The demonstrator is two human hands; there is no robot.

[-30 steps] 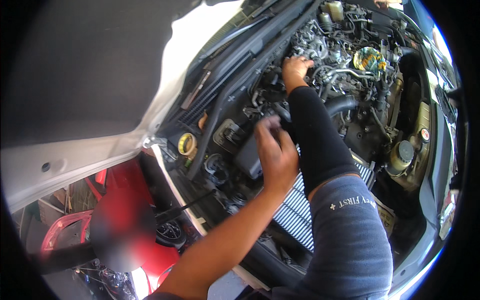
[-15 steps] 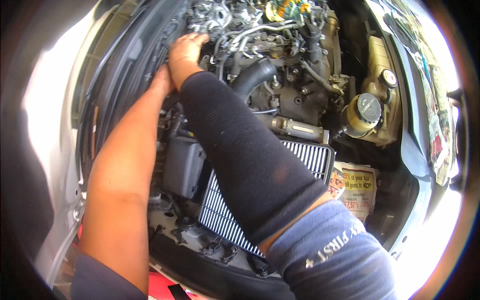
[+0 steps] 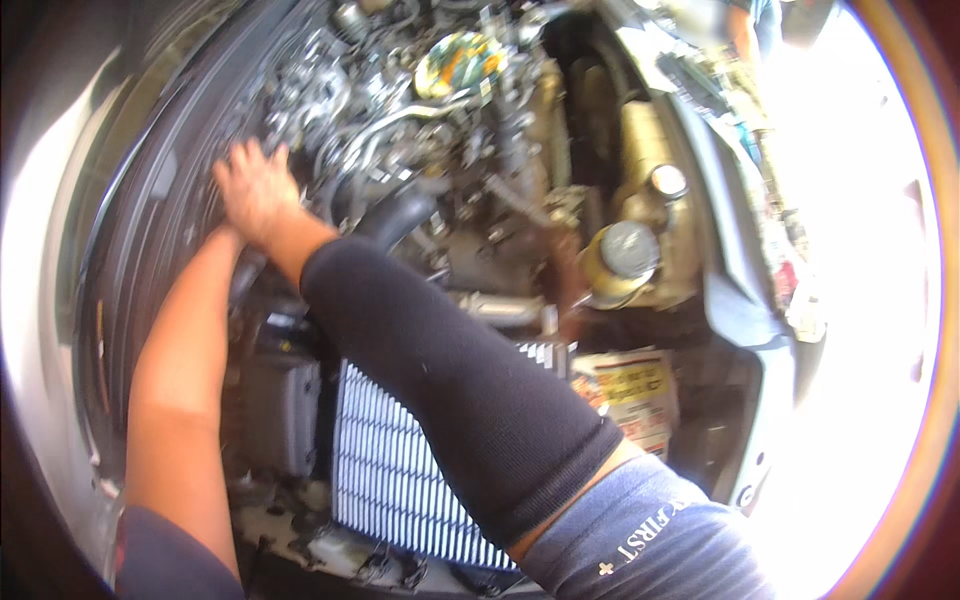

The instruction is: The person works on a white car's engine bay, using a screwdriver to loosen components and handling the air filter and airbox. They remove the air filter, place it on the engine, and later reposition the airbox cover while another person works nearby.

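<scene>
My right hand (image 3: pixel 258 190), below a black arm sleeve, lies with fingers apart on the engine bay's rear left side, by metal pipes and hoses (image 3: pixel 378 128). My left hand (image 3: pixel 233 240) is tucked just below it, its fingers hidden among the parts. Near them are a curved black hose (image 3: pixel 398 212) and a dark plastic box (image 3: pixel 285 415). A finned rectangular cooler (image 3: pixel 385 450) lies under my right forearm. The picture is smeared by motion.
A patterned cloth (image 3: pixel 456 65) sits on the engine. At right are a reservoir with a round cap (image 3: pixel 628 250), printed paper (image 3: pixel 630 400) and the car body's edge (image 3: pixel 760 350). At upper right, part of another person (image 3: pixel 748 35) shows indistinctly.
My left hand has gone from lower in the bay up under my right hand. The view has swung, and in the last half second both hands appear lower and further left in it.
</scene>
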